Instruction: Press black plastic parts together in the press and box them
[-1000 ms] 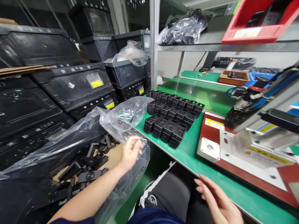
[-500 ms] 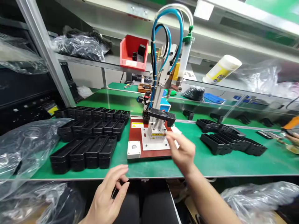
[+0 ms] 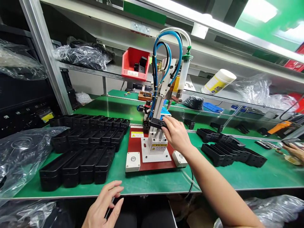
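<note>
Plastic sheet: clear plastic sheet at far left, over the worktop corner
Black housings: rows of black housings, front row with long axes running away from the person
Left hand: left hand released, fingers loosely curved, thumb apart, nothing seen in it; at the worktop's front edge, contact unclear
Bearing from left hand: black part lies farther in and to the right, well apart
Machine: machine stands upright on a red base, between the two black groups
Black part: black part on the machine's fixture, above the base; long axis roughly crosswise, right end under fingers
Right hand: right hand the nearer, touching the part's right end; firm grasp or mere rest, cannot tell
Bearing from right hand: part extends leftward from its fingertips
Right group: black parts, set close together
Far right: another person's hand, well apart
</note>
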Demonstrator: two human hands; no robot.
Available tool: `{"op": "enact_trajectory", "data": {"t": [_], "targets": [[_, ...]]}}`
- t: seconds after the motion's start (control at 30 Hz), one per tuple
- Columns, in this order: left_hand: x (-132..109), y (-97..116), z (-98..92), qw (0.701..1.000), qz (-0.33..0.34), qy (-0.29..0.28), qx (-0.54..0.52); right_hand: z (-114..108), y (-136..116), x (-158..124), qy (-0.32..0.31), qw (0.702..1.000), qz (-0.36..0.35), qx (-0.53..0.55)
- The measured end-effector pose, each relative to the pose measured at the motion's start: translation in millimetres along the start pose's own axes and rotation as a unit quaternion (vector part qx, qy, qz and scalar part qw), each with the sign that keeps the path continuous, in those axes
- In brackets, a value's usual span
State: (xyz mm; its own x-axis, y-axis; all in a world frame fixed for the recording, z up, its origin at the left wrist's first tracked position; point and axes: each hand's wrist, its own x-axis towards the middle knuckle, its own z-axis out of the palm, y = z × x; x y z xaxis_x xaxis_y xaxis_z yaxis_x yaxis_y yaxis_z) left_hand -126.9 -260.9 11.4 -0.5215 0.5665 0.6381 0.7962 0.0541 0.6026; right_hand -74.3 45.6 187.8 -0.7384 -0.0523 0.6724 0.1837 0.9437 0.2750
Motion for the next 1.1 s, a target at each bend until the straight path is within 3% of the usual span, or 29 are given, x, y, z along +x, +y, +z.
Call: {"op": "enact_trajectory", "data": {"t": [0.13,0.27,0.33,0.4,0.47,0.53,0.63,0.73,1.0,1.1], "targets": [[3.2,5.8,9.2,1.000,-0.007,0.012,-0.009,6.1,2.3,4.7,-0.075,0.996,-0.035,0.027],[3.9,6.5,13.3,1.000,-0.011,-0.006,-0.004,8.1,4.9,10.1,-0.083,0.995,-0.031,0.034],[6.0,4.7,12.7,1.000,0.008,-0.019,0.017,5.8,4.4,4.1,-0.047,0.997,-0.022,0.048],[11.1,2.6,11.6,0.997,0.046,-0.021,0.054,2.8,3.4,-14.7,0.027,0.997,0.006,0.069],[19.8,0.5,11.6,0.992,0.080,-0.004,0.098,2.2,2.8,-48.2,0.121,0.988,0.054,0.081],[31.4,-2.0,13.4,0.985,0.098,0.017,0.143,6.1,3.2,-91.5,0.175,0.976,0.106,0.076],[48.9,-7.4,19.8,0.971,0.121,0.007,0.206,18.1,3.0,-153.9,0.108,0.981,0.155,0.051],[58.8,-12.7,27.7,0.956,0.161,-0.008,0.246,26.2,-3.7,-187.9,0.008,0.987,0.154,0.045],[71.5,-10.4,32.1,0.948,0.166,-0.047,0.266,25.8,-11.3,-169.5,-0.070,0.972,0.203,0.092],[78.2,-9.1,31.8,0.944,0.146,-0.049,0.292,29.4,-8.2,-163.9,-0.057,0.964,0.241,0.100]]}}
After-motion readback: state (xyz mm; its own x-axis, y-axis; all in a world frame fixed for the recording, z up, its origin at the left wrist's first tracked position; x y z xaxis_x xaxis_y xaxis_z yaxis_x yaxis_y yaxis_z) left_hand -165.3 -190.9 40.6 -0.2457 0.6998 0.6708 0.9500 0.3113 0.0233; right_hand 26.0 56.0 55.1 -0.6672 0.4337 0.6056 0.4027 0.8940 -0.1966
